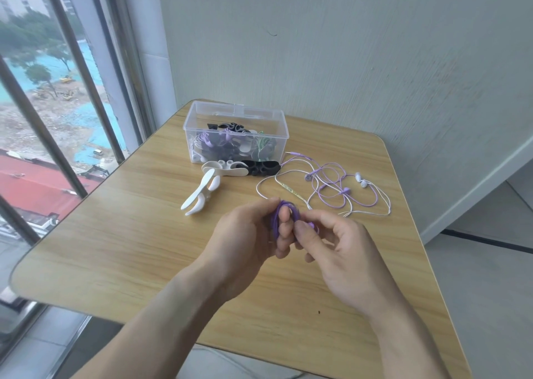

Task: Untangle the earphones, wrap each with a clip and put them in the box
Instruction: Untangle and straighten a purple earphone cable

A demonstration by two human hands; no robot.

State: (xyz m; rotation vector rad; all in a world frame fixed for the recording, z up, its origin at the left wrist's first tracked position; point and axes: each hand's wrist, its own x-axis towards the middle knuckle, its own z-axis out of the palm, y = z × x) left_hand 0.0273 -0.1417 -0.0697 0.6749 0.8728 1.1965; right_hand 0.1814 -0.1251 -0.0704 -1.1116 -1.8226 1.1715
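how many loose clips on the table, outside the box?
3: white clip lying open left of the hands, white clip and black clip against the box front. More sit inside the box.

Earphones, clips and clear box (pixel 277 125) on a wooden table

Purple earphone cord (pixel 277 218) coiled in loops, held up in front of the box. Right of the box's front corner, tangled lilac and white earphones (pixel 337 189), loose on the tabletop. White clip (pixel 202 195) lying open near the box's front, another white clip (pixel 223 168) and a black clip (pixel 264 167) touching it. Inside the box, wrapped earphones in black and white clips.
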